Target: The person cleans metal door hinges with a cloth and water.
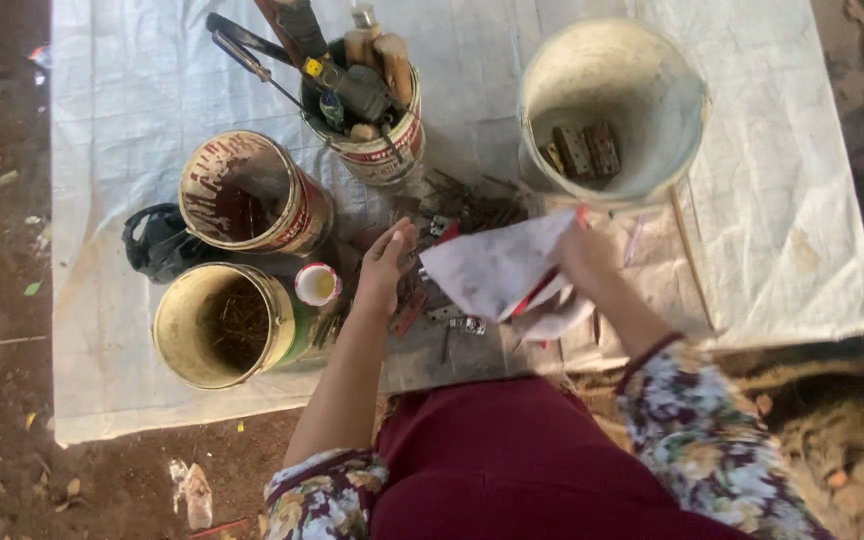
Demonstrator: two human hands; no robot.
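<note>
Two hands: right hand (582, 255) clamped on white cloth (497, 265), left hand (387, 262) spread over hinges (457, 322).

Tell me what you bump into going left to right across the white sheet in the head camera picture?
Black bag → yellowish can of nails → small round lid → left hand → white paper → right hand → thin stick.
</note>
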